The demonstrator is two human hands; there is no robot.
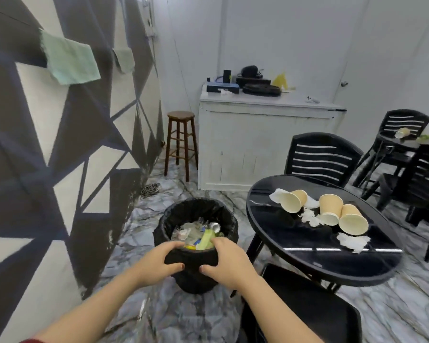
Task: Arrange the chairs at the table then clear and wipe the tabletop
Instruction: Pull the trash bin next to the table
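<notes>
Both hands grip the near rim of a black trash bin: left hand [156, 262], right hand [229, 263], bin [196, 219]. The littered round table [282, 246] lies at two o'clock, nearer the right hand, holding tipped paper cups [330, 211] and crumpled napkins [352, 241].

Both hands [159, 262] [229, 264] gripping lined bin [196, 214] rim, round table [295, 246] with tipped cups [330, 212] alongside
</notes>
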